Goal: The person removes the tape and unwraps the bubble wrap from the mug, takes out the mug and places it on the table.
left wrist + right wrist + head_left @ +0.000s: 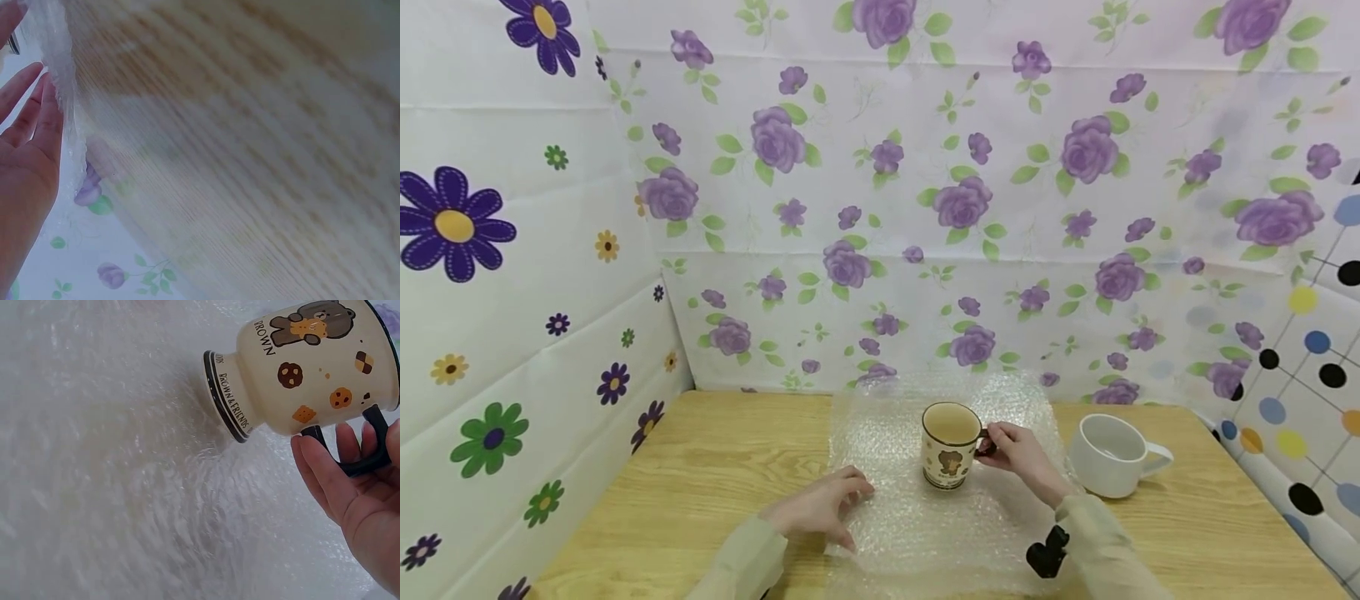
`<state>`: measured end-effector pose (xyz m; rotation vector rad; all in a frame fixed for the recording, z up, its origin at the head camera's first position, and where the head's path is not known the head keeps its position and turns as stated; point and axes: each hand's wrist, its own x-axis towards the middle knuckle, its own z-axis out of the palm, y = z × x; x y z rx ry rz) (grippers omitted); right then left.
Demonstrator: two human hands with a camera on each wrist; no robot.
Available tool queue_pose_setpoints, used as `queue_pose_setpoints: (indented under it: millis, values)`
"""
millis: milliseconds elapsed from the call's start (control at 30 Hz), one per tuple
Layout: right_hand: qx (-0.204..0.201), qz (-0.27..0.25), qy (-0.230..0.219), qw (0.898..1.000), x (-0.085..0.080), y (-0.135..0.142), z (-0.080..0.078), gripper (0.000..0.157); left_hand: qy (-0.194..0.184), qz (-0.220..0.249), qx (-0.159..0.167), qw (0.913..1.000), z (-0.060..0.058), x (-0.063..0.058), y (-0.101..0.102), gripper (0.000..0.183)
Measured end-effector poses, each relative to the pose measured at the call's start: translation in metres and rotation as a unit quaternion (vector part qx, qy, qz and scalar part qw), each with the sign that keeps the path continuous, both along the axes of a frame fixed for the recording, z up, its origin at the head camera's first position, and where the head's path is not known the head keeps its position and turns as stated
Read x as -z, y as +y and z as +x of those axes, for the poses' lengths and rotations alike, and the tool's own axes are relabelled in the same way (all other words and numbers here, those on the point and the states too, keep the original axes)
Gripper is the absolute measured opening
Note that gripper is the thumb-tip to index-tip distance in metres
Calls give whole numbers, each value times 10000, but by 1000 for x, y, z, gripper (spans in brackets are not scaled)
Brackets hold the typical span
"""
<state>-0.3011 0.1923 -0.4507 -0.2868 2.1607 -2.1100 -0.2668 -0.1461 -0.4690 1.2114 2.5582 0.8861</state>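
Mug (949,445), cream, dark rim and dark handle, standing upright near the middle of the bubble wrap sheet (925,533) that is lying spread on the wooden table (700,483).

Right hand (1017,450): fingers are curling through and around the mug's handle, gripping it. Seen from the right wrist view, the mug (306,369) is resting with its base on the wrap while the fingers (325,469) are hooking the handle.

Left hand (820,508): lying flat, fingers straight and slightly spread, pressing the near left part of the sheet; the left wrist view is showing the fingers (28,119) against the wrap's edge.

Handling judgement: the grip is looking secure; keeping the mug level and the sheet pinned flat would be helping it settle without the wrap bunching.

Markings: a brown bear and biscuit motifs are showing on the body; "BROWN" beside the bear; "BROWN & FRIENDS" running around the foot.

Also present: white cup (1114,455), tilted, on the table to the right, just off the wrap.
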Motion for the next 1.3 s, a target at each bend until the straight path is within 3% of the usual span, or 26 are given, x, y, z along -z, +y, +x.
queue_pose_setpoints:
  millis: [200,433,567,933,1100,1300]
  values:
    - [-152,68,48,9998,-9,14,5,25,-51,-37,-47,10000,1,-3,2,67]
    - [-347,-527,5,9980,-26,32,16,26,-231,-83,-21,9997,-1,-2,2,66]
    - [-530,-532,31,9972,-32,48,24,26,-394,-120,-61,9991,-2,-4,3,66]
    - [-507,-508,-26,9974,-40,88,37,25,-442,-127,-86,9989,-1,-5,1,66]
    - [-674,-876,67,9939,-41,108,44,26,-460,-168,-108,9987,0,-5,2,66]
    - [-632,-917,65,9938,-42,133,55,25,-472,-214,-105,9986,0,-5,2,65]
